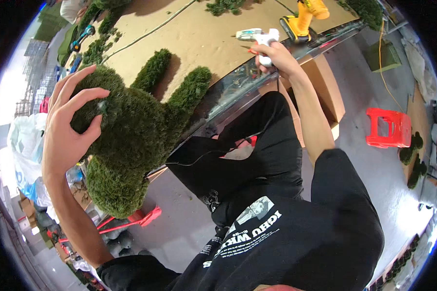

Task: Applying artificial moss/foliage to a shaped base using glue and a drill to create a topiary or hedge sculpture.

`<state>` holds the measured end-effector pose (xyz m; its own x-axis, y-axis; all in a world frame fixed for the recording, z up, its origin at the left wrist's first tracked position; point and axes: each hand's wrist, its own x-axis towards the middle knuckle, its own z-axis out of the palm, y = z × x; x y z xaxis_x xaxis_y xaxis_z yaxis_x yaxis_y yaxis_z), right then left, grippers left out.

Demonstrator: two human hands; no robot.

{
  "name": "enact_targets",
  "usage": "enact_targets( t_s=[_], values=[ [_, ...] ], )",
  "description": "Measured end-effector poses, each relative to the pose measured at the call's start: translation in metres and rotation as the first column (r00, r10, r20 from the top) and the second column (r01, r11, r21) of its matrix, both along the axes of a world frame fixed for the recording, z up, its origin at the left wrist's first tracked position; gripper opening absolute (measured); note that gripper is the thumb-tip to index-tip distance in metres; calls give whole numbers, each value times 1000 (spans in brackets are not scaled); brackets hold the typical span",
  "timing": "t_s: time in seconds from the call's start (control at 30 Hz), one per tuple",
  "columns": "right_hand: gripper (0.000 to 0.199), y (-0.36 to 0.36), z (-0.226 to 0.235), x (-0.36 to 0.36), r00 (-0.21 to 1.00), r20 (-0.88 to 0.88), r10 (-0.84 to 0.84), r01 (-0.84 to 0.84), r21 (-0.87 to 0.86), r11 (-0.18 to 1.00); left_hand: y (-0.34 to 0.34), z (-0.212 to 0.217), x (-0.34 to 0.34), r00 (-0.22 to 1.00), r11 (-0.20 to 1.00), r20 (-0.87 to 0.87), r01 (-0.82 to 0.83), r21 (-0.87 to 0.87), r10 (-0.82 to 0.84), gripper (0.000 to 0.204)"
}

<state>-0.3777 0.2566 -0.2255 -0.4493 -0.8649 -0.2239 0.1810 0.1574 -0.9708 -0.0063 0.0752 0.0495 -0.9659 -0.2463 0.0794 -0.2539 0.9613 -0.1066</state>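
A bushy green artificial-grass figure [136, 119], with a rounded head, limbs and a ball-like end, lies across the table's near edge. My left hand [65, 126] is curled round its head, thumb and fingers gripping the grass from the outer side. A small pale bluish spot shows on the grass between the thumb and fingers. Over the table edge, my right hand [279, 58] is closed on a white glue gun [257, 35] with an orange-red trigger. Its nozzle points left, away from the figure. A thin dark cord hangs below the right hand across my lap.
A yellow-and-black cordless drill [301, 22] stands beside the glue gun on the brown-covered table [204, 31]. Grass scraps [223, 6] and a teal tool [82, 38] lie farther back. Below are an open cardboard box [323, 87] and a red plastic stool [388, 127].
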Motion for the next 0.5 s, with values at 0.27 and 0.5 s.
enact_targets(
  t_s=[0.27, 0.5],
  values=[
    [61, -60, 12, -38, 769, -517, 377, 17, 606, 795, 0, 0, 5, 999, 999, 22, -44, 3, 44, 44],
    [41, -107, 4, -136, 437, -875, 209, 142, 297, 944, -3, -2, -3, 998, 998, 52, -32, -48, 35, 45]
  ],
)
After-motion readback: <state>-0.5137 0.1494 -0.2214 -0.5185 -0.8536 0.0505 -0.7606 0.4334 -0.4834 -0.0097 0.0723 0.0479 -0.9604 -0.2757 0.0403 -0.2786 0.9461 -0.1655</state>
